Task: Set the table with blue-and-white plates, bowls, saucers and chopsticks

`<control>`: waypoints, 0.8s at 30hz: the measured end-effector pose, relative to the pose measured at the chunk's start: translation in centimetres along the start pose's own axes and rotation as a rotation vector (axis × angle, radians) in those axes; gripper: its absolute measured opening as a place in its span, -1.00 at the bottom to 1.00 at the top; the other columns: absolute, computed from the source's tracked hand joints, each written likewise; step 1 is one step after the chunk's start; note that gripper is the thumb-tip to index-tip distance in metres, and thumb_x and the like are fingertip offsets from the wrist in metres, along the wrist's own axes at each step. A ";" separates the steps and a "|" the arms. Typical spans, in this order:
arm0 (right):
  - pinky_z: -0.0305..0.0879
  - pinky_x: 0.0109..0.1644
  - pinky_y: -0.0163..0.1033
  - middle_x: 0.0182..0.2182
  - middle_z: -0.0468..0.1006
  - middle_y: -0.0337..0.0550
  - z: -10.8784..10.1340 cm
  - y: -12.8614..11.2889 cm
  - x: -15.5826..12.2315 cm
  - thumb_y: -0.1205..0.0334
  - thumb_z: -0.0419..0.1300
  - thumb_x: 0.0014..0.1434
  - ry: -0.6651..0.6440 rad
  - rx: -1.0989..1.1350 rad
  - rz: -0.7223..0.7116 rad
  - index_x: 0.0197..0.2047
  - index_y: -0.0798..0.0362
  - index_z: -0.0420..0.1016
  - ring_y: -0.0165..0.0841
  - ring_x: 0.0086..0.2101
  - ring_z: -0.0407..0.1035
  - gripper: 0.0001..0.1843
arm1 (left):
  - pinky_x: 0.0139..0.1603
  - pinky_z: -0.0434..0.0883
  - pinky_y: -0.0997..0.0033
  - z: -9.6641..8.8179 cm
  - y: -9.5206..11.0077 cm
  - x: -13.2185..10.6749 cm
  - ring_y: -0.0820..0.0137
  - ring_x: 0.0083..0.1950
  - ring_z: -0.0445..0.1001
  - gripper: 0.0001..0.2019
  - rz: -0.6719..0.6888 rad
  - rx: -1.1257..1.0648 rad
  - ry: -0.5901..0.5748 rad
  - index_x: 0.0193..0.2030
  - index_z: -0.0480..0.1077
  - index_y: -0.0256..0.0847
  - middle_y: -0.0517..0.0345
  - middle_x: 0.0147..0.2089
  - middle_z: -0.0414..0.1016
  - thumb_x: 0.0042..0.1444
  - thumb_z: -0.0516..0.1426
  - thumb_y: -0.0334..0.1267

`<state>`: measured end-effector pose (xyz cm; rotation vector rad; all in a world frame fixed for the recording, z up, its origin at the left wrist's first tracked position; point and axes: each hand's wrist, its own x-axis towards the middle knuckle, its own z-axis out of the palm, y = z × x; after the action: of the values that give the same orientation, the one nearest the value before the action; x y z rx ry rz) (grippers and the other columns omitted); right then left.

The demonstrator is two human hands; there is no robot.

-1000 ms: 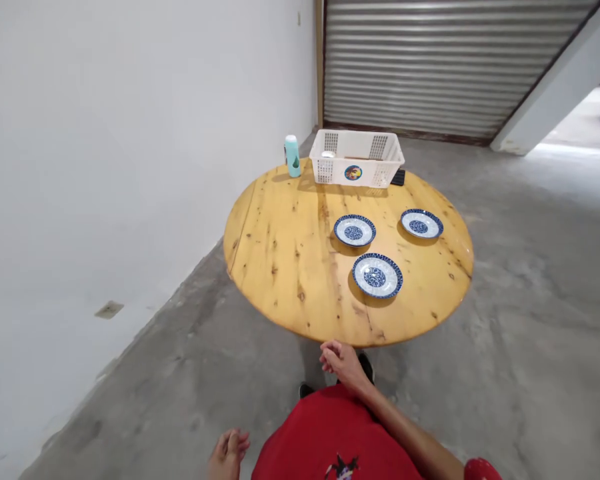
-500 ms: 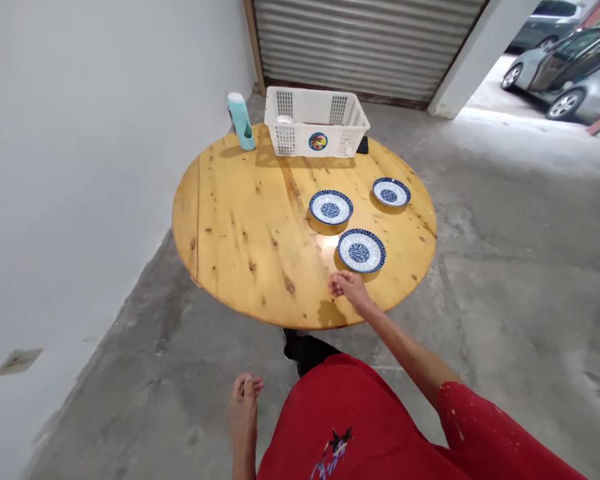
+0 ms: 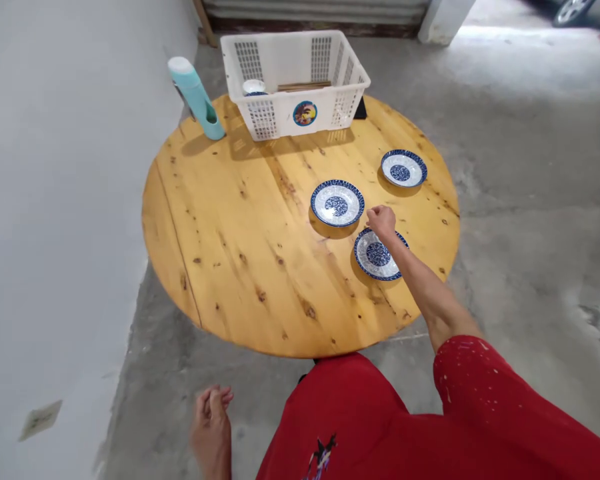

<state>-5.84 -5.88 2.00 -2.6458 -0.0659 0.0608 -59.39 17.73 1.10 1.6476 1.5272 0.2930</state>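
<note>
Three blue-and-white patterned plates lie on a round wooden table: a near plate, a middle plate and a far right plate. My right hand reaches over the table with fingers curled loosely, hovering at the far rim of the near plate, just right of the middle plate. Nothing shows in it. My left hand hangs low beside my red shirt, below the table edge, fingers curled loosely and holding nothing.
A white plastic basket stands at the table's far edge with a small bowl and wooden sticks inside. A teal bottle stands left of it. A dark object lies behind the basket. White wall at left, concrete floor around.
I have stepped closer to the table. My right hand went from the near table edge forward over the near plate. My left hand stayed low at my side.
</note>
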 end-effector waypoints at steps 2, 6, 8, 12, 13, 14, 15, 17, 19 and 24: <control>0.39 -0.10 -0.17 -0.33 0.65 0.05 0.3 -0.6 1.4 0.25 0.03 0.21 0.001 -0.037 0.058 -0.17 0.14 0.62 -0.14 -0.22 0.53 -0.66 | -0.06 0.56 0.12 0.5 2.8 1.9 0.22 -0.24 0.63 -0.64 0.053 0.033 -0.013 -0.20 0.38 -0.13 0.10 -0.28 0.61 0.05 0.06 0.10; 0.36 -0.03 -0.13 -0.18 0.65 0.12 0.7 -1.9 2.7 0.26 0.06 0.20 -0.002 -0.121 0.076 -0.16 0.11 0.64 -0.07 -0.11 0.50 -0.68 | -0.10 0.56 0.19 3.1 8.2 5.3 0.26 -0.28 0.62 -0.67 0.167 -0.026 -0.099 -0.18 0.38 -0.12 0.11 -0.29 0.60 0.08 0.08 0.07; 0.35 -0.03 -0.14 -0.18 0.65 0.12 0.9 -2.3 2.9 0.28 0.06 0.18 -0.015 -0.152 0.075 -0.17 0.10 0.65 -0.07 -0.11 0.50 -0.67 | -0.11 0.55 0.23 4.9 11.0 6.8 0.27 -0.26 0.63 -0.66 0.228 -0.050 -0.189 -0.16 0.40 -0.13 0.10 -0.27 0.61 0.09 0.09 0.07; 0.34 -0.01 -0.15 -0.14 0.66 0.10 1.1 -2.6 3.0 0.31 0.06 0.17 -0.032 -0.204 0.085 -0.12 0.09 0.65 -0.09 -0.09 0.49 -0.65 | -0.11 0.52 0.29 9.5 17.3 10.0 0.28 -0.22 0.63 -0.67 0.375 -0.013 -0.378 -0.18 0.42 -0.15 0.08 -0.26 0.61 0.13 0.09 0.06; 0.34 -0.01 -0.15 -0.13 0.65 0.11 1.1 -2.6 3.1 0.31 0.06 0.17 -0.039 -0.211 0.088 -0.10 0.10 0.65 -0.09 -0.08 0.49 -0.64 | -0.13 0.52 0.30 10.9 19.1 10.8 0.28 -0.24 0.63 -0.69 0.418 0.000 -0.415 -0.19 0.42 -0.15 0.08 -0.27 0.61 0.14 0.08 0.04; 0.33 0.00 -0.16 -0.12 0.65 0.11 1.1 -2.6 3.1 0.32 0.06 0.16 -0.045 -0.216 0.092 -0.08 0.10 0.65 -0.10 -0.08 0.49 -0.63 | -0.16 0.51 0.32 12.5 20.8 11.7 0.29 -0.27 0.63 -0.70 0.455 0.015 -0.457 -0.20 0.42 -0.15 0.08 -0.27 0.61 0.14 0.07 0.02; 0.33 0.00 -0.16 -0.11 0.65 0.12 1.2 -2.6 3.1 0.33 0.06 0.16 -0.051 -0.219 0.098 -0.07 0.11 0.64 -0.11 -0.08 0.49 -0.62 | -0.17 0.50 0.34 14.1 22.5 12.5 0.30 -0.28 0.63 -0.72 0.493 0.029 -0.494 -0.22 0.42 -0.15 0.09 -0.28 0.61 0.14 0.06 -0.01; 0.33 0.02 -0.15 -0.10 0.65 0.12 1.3 -2.6 3.1 0.33 0.07 0.16 -0.053 -0.219 0.109 -0.03 0.12 0.63 -0.10 -0.07 0.49 -0.61 | -0.19 0.48 0.37 17.4 25.8 14.1 0.33 -0.28 0.62 -0.76 0.585 0.064 -0.579 -0.26 0.41 -0.15 0.11 -0.30 0.60 0.16 0.04 -0.05; 0.34 0.04 -0.14 -0.09 0.65 0.09 1.5 -2.6 3.0 0.34 0.07 0.15 -0.048 -0.211 0.125 0.02 0.11 0.61 -0.09 -0.06 0.49 -0.58 | -0.21 0.46 0.40 20.8 28.6 15.4 0.35 -0.30 0.60 -0.78 0.657 0.129 -0.635 -0.27 0.41 -0.15 0.13 -0.32 0.59 0.17 0.04 -0.08; 0.35 0.04 -0.12 -0.11 0.66 0.04 1.9 -2.7 2.7 0.35 0.07 0.15 -0.047 -0.182 0.178 0.05 0.08 0.60 -0.09 -0.06 0.50 -0.56 | -0.17 0.39 0.38 27.5 33.6 16.5 0.32 -0.26 0.58 -0.81 0.796 0.341 -0.687 -0.17 0.44 -0.15 0.11 -0.29 0.61 0.20 0.05 -0.16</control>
<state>-3.39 -2.44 1.56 -2.8262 0.1563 0.1848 -13.49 24.78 1.82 2.2621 0.3805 -0.1351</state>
